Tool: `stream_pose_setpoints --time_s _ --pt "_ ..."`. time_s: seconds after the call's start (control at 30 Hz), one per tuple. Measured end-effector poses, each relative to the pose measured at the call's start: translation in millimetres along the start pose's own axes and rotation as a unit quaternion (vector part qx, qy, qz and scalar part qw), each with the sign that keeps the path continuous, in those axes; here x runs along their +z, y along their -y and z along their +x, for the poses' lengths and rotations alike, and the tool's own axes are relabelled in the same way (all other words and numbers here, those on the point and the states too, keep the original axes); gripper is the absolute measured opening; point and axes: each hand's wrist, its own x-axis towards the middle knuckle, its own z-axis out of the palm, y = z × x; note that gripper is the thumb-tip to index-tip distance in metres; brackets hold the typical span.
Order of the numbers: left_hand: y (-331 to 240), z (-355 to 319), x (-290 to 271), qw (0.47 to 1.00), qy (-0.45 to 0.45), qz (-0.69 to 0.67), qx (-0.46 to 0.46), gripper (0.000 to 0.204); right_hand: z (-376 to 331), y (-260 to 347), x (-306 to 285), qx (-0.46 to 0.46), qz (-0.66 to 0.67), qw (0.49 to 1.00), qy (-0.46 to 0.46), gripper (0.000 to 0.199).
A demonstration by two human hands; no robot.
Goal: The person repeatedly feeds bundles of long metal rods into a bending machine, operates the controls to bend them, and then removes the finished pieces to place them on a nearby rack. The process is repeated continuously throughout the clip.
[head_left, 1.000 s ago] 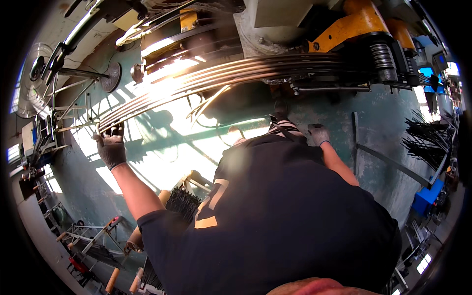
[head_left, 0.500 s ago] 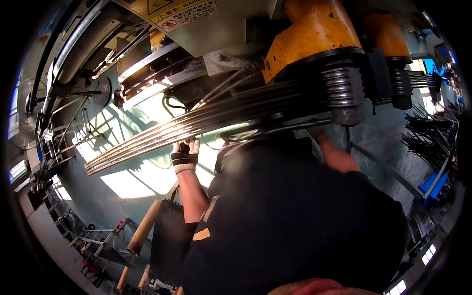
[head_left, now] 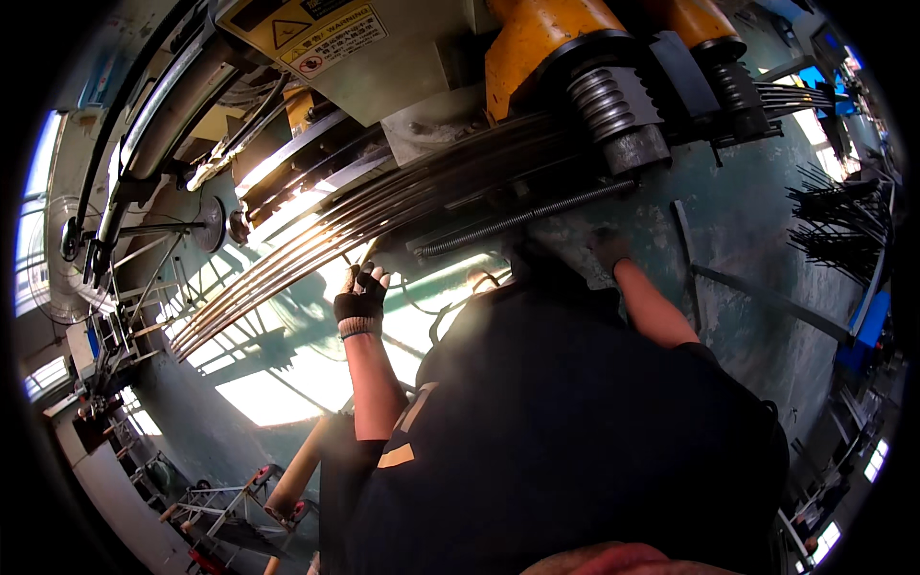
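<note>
My left hand (head_left: 360, 299), in a dark fingerless glove with a pale cuff, is raised just below a bundle of long thin metal rods (head_left: 412, 196). Its bare fingertips are loosely bent and apart, and I see nothing held in them. The rods slope from the lower left up under the machine (head_left: 422, 67). My right hand (head_left: 608, 251) reaches forward in shadow, below a long thin coil spring (head_left: 527, 218) on the machine's near side. A dark glove seems to cover it; its fingers are too dark to make out.
Two orange housings (head_left: 551, 43) with thick ribbed cylinders (head_left: 609, 103) overhang the rods. A metal bar (head_left: 767, 299) crosses at the right, near a stack of dark rods (head_left: 834, 220). A cardboard-coloured tube (head_left: 297, 470) stands at lower left, near a wheeled metal frame (head_left: 225, 508).
The view has shifted, so the machine sits further left and the spring stands clear of my body. My left hand's fingers are more bent. More of my right forearm shows.
</note>
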Motion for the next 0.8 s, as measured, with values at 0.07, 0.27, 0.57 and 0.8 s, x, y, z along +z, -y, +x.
stream_pose_setpoints --time_s 0.07,0.27,0.57,0.8 --pt "7.4 6.3 -5.4 0.998 0.05 -0.011 -0.027 0.037 -29.6 5.0 4.1 0.003 -0.018 1.0 0.007 0.022" --pt "19.0 -12.9 21.0 0.997 0.014 -0.018 -0.079 0.039 -100.1 43.5 -64.5 0.298 0.458 0.83 -0.106 0.03" --pt "-52.5 -67.3 58.6 0.945 0.307 0.003 0.108 0.026 -45.1 13.6 -182.6 0.094 0.328 0.824 -0.452 0.034" --pt "-76.7 -94.3 81.2 0.872 0.457 -0.122 0.128 0.049 -42.2 61.9 -308.1 0.073 0.693 0.549 -0.46 0.043"
